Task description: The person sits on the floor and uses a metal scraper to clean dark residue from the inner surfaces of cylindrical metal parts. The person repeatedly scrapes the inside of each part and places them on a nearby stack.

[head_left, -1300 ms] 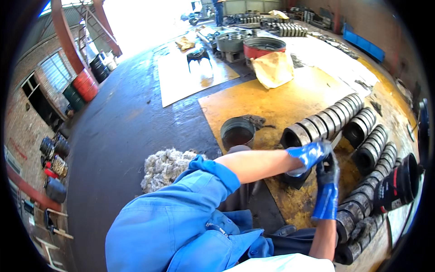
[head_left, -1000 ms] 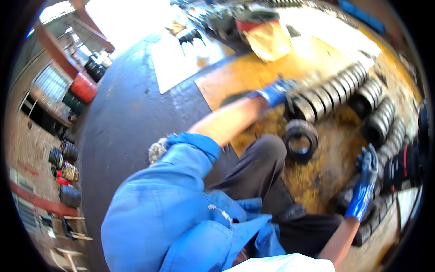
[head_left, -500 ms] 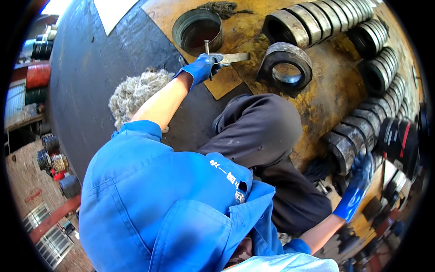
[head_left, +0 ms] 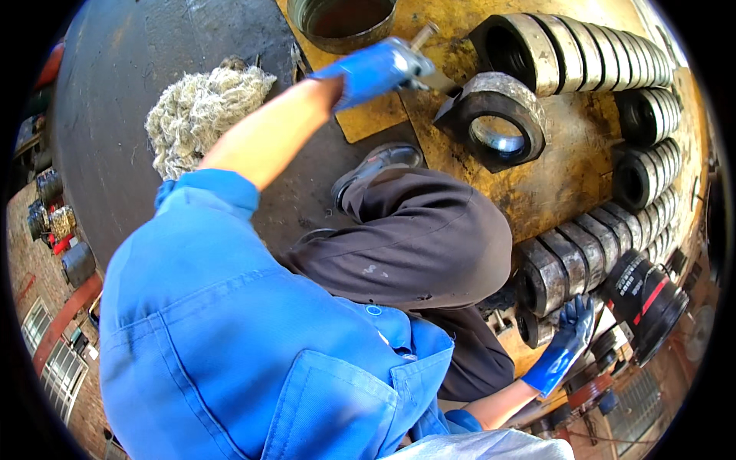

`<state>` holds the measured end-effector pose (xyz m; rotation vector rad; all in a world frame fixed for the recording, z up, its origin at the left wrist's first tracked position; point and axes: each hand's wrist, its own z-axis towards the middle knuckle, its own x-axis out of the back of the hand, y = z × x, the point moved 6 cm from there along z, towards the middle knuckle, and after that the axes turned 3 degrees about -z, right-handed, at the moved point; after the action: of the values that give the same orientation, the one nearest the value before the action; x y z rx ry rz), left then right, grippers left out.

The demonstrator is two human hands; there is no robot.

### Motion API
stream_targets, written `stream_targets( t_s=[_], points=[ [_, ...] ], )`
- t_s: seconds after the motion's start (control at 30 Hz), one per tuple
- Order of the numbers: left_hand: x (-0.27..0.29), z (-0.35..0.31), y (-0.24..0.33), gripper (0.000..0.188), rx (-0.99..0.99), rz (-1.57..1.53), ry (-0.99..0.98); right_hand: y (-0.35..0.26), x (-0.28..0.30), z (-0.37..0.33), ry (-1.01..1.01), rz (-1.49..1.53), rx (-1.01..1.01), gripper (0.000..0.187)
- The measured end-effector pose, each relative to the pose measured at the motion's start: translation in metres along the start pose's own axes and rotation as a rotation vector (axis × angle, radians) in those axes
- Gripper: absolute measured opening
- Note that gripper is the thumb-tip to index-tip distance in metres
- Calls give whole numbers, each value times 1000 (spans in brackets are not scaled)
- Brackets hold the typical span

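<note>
My left hand, in a blue rubber glove, is closed around a metal tool with a thin headed rod and a flat arm. Motion blurs the tool, so its exact kind is unclear. Just right of it stands a thick metal ring block with a shiny round bore, apart from the other blocks. My right hand, also gloved in blue, has its fingers stretched out beside the near end of a row of metal ring blocks. Whether it touches them I cannot tell.
Another row of ring blocks runs along the far right, with shorter rows between. A round metal tub holds dark liquid. Frayed pale fibre lies left of my arm. A black bucket stands beyond my right hand.
My left hand has moved right and up with the metal tool, its flat arm now close to the single ring block. The view has shifted; my right hand stays by the row.
</note>
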<state>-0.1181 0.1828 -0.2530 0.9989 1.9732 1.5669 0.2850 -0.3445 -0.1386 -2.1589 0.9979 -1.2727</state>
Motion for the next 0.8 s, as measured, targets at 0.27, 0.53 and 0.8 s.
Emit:
stream_targets(
  t_s=[0.27,0.53,0.8],
  points=[
    [6,15,-26,30,28,75,-30,-30,-51,-33,-243,-131,285,56],
    [12,13,5,38,225,-38,124,-48,-78,-59,-195,-252,312,54],
    [12,3,-4,34,339,-44,58,-56,-89,-74,-221,-297,349,55]
  ],
)
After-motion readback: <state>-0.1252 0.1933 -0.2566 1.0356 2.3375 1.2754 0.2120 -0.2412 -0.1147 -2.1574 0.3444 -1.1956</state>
